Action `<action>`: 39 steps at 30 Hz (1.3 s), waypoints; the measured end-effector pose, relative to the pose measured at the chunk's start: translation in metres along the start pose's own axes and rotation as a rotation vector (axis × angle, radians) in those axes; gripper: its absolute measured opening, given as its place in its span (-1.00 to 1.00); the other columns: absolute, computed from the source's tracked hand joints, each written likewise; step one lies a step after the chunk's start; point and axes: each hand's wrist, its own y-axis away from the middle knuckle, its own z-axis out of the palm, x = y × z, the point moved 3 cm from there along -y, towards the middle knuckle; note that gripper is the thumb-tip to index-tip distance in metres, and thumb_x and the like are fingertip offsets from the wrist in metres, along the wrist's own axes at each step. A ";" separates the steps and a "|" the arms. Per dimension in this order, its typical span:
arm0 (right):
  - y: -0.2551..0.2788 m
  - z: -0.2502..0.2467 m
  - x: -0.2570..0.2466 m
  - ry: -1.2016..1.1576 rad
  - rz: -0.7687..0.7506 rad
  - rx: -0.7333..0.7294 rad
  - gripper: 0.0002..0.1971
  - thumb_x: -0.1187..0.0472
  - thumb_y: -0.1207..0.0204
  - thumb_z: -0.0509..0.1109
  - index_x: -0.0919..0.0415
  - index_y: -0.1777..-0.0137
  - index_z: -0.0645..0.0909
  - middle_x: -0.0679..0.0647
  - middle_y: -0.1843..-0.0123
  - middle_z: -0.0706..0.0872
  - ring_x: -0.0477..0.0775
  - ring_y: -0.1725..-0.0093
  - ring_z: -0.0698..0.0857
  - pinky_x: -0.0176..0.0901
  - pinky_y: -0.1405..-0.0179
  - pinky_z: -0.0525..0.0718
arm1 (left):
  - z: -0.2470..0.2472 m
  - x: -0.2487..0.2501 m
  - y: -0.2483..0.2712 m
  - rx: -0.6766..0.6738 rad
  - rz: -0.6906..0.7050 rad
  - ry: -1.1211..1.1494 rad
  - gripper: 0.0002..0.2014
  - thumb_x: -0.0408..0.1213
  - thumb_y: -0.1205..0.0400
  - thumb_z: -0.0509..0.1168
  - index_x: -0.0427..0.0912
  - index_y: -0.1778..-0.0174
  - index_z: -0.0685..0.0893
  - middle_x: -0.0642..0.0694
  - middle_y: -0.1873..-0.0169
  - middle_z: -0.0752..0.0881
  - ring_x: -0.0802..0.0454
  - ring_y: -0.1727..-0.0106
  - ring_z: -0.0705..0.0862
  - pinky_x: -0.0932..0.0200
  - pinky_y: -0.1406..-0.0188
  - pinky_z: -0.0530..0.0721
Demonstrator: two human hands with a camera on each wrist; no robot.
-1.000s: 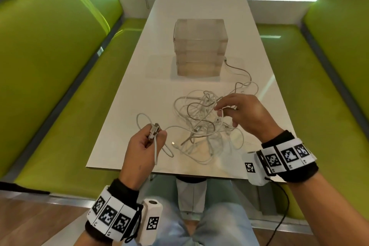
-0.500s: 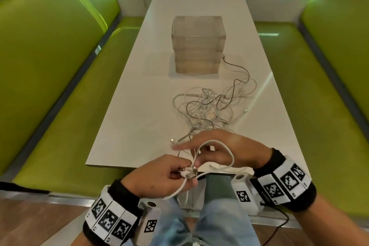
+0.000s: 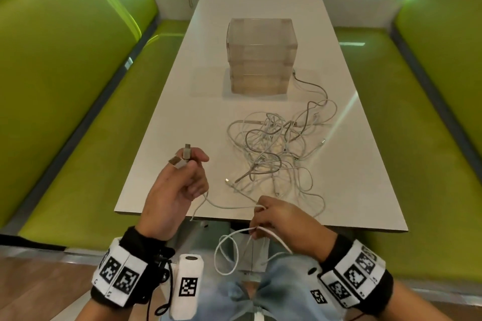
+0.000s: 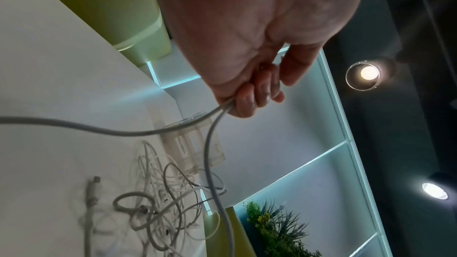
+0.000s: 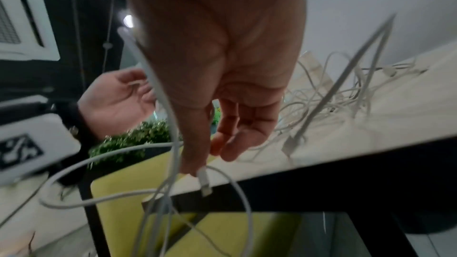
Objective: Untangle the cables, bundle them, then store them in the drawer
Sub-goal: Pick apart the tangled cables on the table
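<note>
A tangle of white and grey cables (image 3: 276,148) lies on the white table (image 3: 182,112), in front of a clear stacked drawer unit (image 3: 260,57). Left of the tangle my left hand (image 3: 186,164) is raised and grips two plug ends (image 3: 182,159) of one white cable; both strands run out of the fist (image 4: 257,89) toward the right hand. My right hand (image 3: 258,219) is at the table's near edge and pinches loops of that white cable (image 3: 227,250), which hang over my lap. Beside the right thumb hangs a loose connector (image 5: 205,183).
Green padded benches (image 3: 65,86) flank the table on both sides. One grey cable (image 3: 313,86) trails from the tangle to the drawer unit's right foot. The drawers look closed. My knees in jeans (image 3: 273,294) are below the table edge.
Half a second ago both hands met at the table's near edge. The left hand has since lifted up and left with the plug ends, drawing the cable out; the right hand stays low with the loops.
</note>
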 end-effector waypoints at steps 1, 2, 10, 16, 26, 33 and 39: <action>-0.002 0.007 0.001 0.072 0.033 0.012 -0.83 0.11 -0.52 0.36 0.07 0.00 0.76 0.03 0.01 0.60 0.03 0.08 0.65 -0.01 0.07 0.66 | 0.003 0.000 0.000 -0.024 0.011 0.011 -0.92 -0.21 -0.49 0.34 -0.07 0.17 0.71 0.07 0.53 0.36 0.14 0.50 0.30 0.30 0.48 0.34; -0.002 0.013 0.003 0.134 0.047 0.023 -0.81 0.16 -0.53 0.34 0.09 -0.04 0.75 0.05 -0.03 0.61 0.08 0.06 0.66 0.00 0.08 0.68 | 0.006 0.000 0.000 -0.047 0.025 0.014 -0.87 -0.18 -0.43 0.40 -0.09 0.15 0.70 0.06 0.51 0.37 0.13 0.49 0.32 0.29 0.46 0.36; 0.012 0.017 -0.005 0.203 -0.058 -0.297 -0.17 0.54 -0.49 0.15 -0.32 -0.56 0.18 0.10 -0.65 0.21 0.15 -0.39 0.55 -0.03 -0.19 0.62 | 0.010 -0.001 -0.003 -0.093 0.034 0.121 -0.76 -0.01 -0.45 0.46 -0.08 0.11 0.72 0.04 0.38 0.56 0.18 0.44 0.42 0.33 0.40 0.49; 0.031 -0.040 -0.028 -0.034 -0.050 -0.340 -0.57 0.47 -0.53 0.16 -0.03 -0.14 0.69 0.27 -0.48 0.53 -0.60 -0.33 0.39 -0.60 -0.05 0.44 | 0.016 0.003 0.001 -0.135 0.047 0.193 -0.81 -0.07 -0.50 0.44 -0.11 0.12 0.71 0.03 0.40 0.58 0.19 0.45 0.45 0.33 0.40 0.49; -0.007 -0.044 -0.044 -0.253 -0.099 0.099 -0.47 -0.03 -0.48 0.43 -0.02 -0.44 0.43 -0.20 -0.40 0.48 -0.19 -0.29 0.48 -0.28 -0.32 0.48 | 0.046 -0.008 0.007 -0.204 -0.014 0.222 -0.82 -0.05 -0.53 0.40 -0.10 0.15 0.71 0.04 0.44 0.55 0.22 0.43 0.49 0.36 0.38 0.52; -0.015 0.005 -0.038 -0.622 0.037 -0.017 -0.79 0.18 -0.71 0.11 0.15 0.09 0.54 0.15 0.39 0.62 0.00 0.27 0.69 -0.15 0.14 0.61 | 0.027 -0.001 0.001 0.068 0.036 0.120 -0.75 -0.18 -0.67 0.07 -0.18 0.16 0.61 0.00 0.49 0.57 0.15 0.51 0.47 0.31 0.44 0.53; -0.011 0.015 -0.015 -0.506 0.117 -0.045 -0.80 0.21 -0.69 0.16 0.15 0.10 0.59 0.04 0.24 0.73 0.04 0.12 0.70 -0.05 -0.09 0.62 | 0.021 -0.011 -0.007 0.122 -0.050 -0.008 -0.69 -0.16 -0.76 -0.03 -0.19 0.18 0.52 0.03 0.55 0.51 0.07 0.48 0.62 0.13 0.31 0.72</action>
